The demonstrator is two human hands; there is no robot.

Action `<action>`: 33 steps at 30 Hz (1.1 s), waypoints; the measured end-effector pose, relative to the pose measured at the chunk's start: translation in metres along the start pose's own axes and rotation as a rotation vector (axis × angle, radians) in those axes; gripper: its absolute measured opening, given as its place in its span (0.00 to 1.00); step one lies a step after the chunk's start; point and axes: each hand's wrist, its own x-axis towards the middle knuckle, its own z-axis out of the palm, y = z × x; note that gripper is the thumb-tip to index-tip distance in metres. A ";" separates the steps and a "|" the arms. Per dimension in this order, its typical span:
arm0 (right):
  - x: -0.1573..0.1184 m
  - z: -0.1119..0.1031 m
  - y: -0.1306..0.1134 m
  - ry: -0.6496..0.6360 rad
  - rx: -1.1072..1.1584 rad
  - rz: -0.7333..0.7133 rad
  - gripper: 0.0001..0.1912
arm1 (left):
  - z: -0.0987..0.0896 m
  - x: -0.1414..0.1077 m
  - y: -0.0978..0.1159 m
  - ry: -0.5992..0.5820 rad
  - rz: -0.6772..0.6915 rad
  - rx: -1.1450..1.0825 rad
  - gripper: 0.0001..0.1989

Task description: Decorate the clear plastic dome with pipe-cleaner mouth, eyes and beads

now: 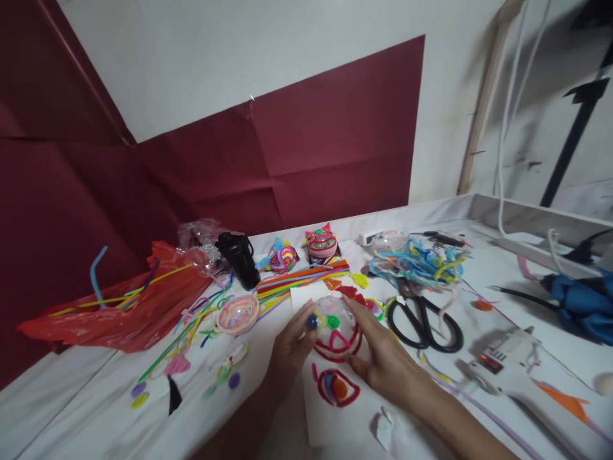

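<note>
A clear round piece [338, 313] with a green spot, a pink strip and red edging is held between my two hands above a white sheet [318, 425]. My left hand [292, 342] grips its left side, with a dark blue ball [313, 321] at the fingertips. On the right side, my right hand [378, 351] has its thumb at the lower edge and its fingers at the upper edge. Below the round piece, a red, blue and orange eye shape [338, 387] lies on the sheet.
Black-handled scissors [424, 326] and a white glue gun [522, 370] lie to the right. Behind are colourful strips [297, 278], two decorated round pieces [322, 244] and a tangled blue pile [416, 262]. A red plastic bag [138, 306] and a pink-rimmed round piece [238, 313] are left.
</note>
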 end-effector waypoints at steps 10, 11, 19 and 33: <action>-0.001 0.005 0.001 0.017 -0.038 -0.031 0.49 | -0.009 0.002 0.004 -0.089 -0.036 0.071 0.21; -0.001 0.005 0.001 0.019 -0.051 -0.041 0.49 | -0.010 0.002 0.004 -0.099 -0.049 0.093 0.22; -0.002 0.013 0.005 0.081 -0.023 -0.148 0.54 | -0.008 0.003 0.006 -0.039 -0.017 0.161 0.23; -0.002 0.010 0.003 0.025 -0.054 -0.039 0.51 | -0.006 0.002 -0.002 -0.062 -0.023 0.080 0.26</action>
